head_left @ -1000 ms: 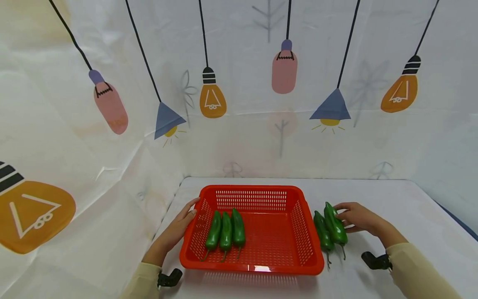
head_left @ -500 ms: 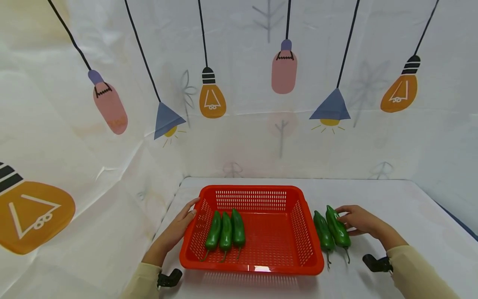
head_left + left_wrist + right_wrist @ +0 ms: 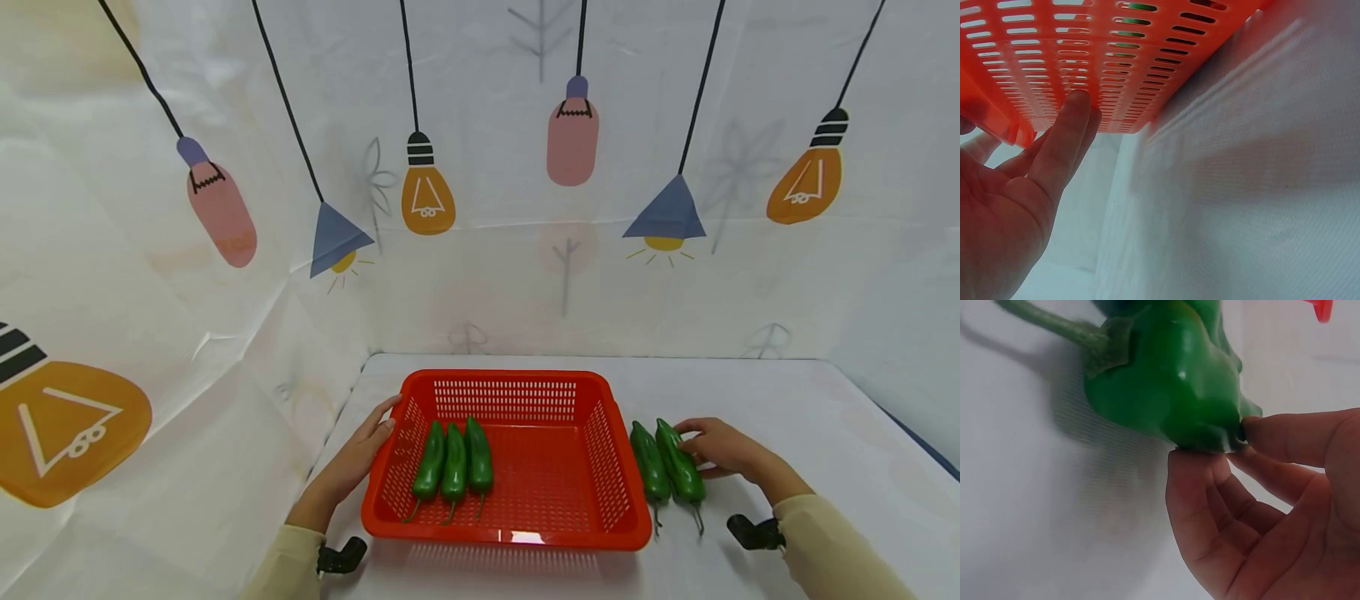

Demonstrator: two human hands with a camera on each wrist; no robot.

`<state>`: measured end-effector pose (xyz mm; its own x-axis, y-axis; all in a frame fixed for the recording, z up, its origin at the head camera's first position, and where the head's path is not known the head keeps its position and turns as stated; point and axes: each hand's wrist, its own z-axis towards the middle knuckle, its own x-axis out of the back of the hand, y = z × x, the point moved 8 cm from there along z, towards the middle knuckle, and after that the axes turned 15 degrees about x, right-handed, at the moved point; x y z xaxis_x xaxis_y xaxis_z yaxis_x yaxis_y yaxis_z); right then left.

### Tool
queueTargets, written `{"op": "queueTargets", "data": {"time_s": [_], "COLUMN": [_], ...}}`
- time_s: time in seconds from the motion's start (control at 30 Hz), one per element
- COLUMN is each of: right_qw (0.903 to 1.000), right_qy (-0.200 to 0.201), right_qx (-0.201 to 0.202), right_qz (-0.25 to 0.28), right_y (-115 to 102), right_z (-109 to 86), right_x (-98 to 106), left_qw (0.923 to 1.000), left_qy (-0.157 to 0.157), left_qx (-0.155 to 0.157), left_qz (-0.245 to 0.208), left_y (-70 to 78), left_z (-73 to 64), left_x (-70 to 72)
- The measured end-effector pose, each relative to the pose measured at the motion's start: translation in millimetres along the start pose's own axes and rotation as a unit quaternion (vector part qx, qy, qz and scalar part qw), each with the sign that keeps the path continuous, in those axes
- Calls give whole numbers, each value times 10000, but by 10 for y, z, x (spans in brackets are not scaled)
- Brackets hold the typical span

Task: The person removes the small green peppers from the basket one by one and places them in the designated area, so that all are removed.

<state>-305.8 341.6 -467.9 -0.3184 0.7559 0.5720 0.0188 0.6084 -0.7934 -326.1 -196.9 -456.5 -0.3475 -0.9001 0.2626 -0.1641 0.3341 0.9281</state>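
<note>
In the head view my left hand (image 3: pixel 348 462) rests against the left side of a red plastic basket (image 3: pixel 498 537). The left wrist view shows fairly straight fingers (image 3: pixel 1063 147) touching the slotted outer wall below the rim; the thumb is mostly out of sight. My right hand (image 3: pixel 723 450) pinches the side of a long green pepper (image 3: pixel 681 471) that lies right of the basket. Seen from the right wrist, thumb (image 3: pixel 1285 434) and curled fingers meet the pepper's lower edge. Another green pepper (image 3: pixel 650 467) lies between that one and the basket.
Inside the basket, three green peppers (image 3: pixel 453 467) lie side by side at the left, stems toward me. White cloth covers the table (image 3: pixel 780 392). Behind stands a white curtain (image 3: pixel 480 283) printed with lamps.
My right hand and its pepper have shifted slightly right and toward me, leaving a bit more space from the neighbouring pepper. The left hand and basket have stayed put.
</note>
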Motion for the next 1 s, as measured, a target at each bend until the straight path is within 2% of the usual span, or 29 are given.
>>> {"op": "queueTargets", "data": {"time_s": [0.53, 1.0], "right_qw": [10000, 9999], "right_qy": [-29, 24], "right_qx": [35, 61], "right_qz": [-86, -159], "right_y": [11, 29], "right_z": [6, -15], "right_x": [-58, -1], "left_qw": [9999, 10000], "left_qy": [-108, -68], "left_qx": [-22, -4], "left_qz": [-75, -45], "left_y": [2, 6], "left_z": [-4, -6], "left_x": [-14, -6]}}
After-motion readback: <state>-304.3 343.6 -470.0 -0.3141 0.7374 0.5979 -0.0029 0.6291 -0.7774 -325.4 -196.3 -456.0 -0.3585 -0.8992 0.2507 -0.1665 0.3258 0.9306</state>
